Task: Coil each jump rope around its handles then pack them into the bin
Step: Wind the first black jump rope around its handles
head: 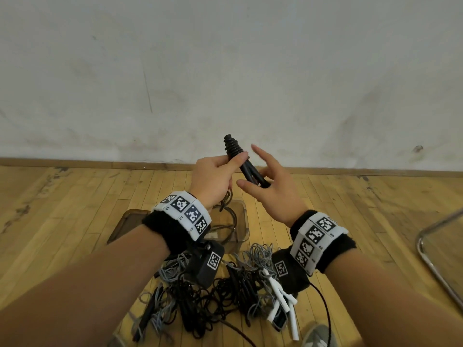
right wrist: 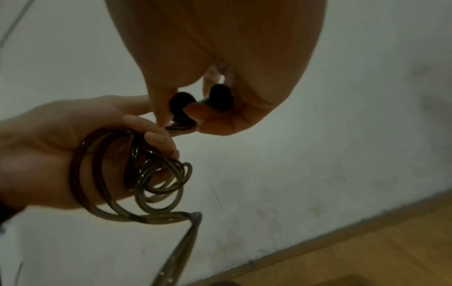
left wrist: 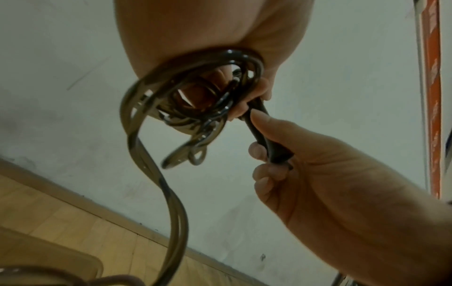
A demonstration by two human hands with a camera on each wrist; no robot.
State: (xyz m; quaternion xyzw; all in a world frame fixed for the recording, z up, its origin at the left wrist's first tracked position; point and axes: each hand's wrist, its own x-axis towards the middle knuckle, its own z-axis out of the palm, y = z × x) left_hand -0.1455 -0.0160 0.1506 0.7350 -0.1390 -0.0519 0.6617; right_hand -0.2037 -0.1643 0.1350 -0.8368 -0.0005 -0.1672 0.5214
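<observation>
- Head view: coiling is under way. The left hand [head: 213,179] grips the two black handles [head: 246,169], their top already wrapped in cord, held up above the clear bin [head: 244,221] on the floor; the right hand [head: 270,186] pinches their lower ends, other fingers spread. A tangled pile of ropes [head: 220,291] waits, too knotted to count
- Left wrist view: loose cord [left wrist: 171,193] hangs; next move needs further turns
- Right wrist view: two handle ends [right wrist: 201,98] show

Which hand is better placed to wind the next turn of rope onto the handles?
Left, probably. The left hand already holds the loose rope that trails down toward the bin. The right hand holds the bottom ends of the handles, so it seems better kept steadying them.
</observation>
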